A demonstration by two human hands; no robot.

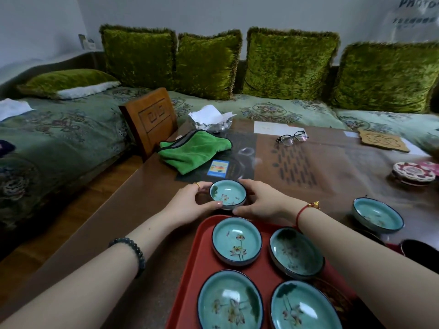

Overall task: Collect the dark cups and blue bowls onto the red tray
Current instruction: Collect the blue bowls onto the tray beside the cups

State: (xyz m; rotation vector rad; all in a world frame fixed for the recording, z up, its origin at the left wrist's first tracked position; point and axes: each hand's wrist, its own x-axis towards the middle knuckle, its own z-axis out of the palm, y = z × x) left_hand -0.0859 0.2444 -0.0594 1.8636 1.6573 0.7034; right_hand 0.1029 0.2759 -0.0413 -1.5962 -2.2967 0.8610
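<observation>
A red tray (190, 276) lies at the near edge of the brown table and carries several blue bowls with flower patterns, among them one at the far left (236, 241). Just beyond the tray's far rim, a small blue bowl (228, 194) is held between both hands. My left hand (190, 201) grips its left side and my right hand (261, 200) grips its right side. Another blue bowl (377, 214) rests on the table to the right of the tray. A dark cup (419, 254) shows at the right edge, partly hidden by my right forearm.
A green cloth (192, 148), a blue card (218, 168), glasses (291, 137), a foil dish with tissue (212, 123) and a patterned round tin (413, 173) lie on the table. A wooden chair back (149, 119) stands at the table's far left. A sofa with green cushions runs behind.
</observation>
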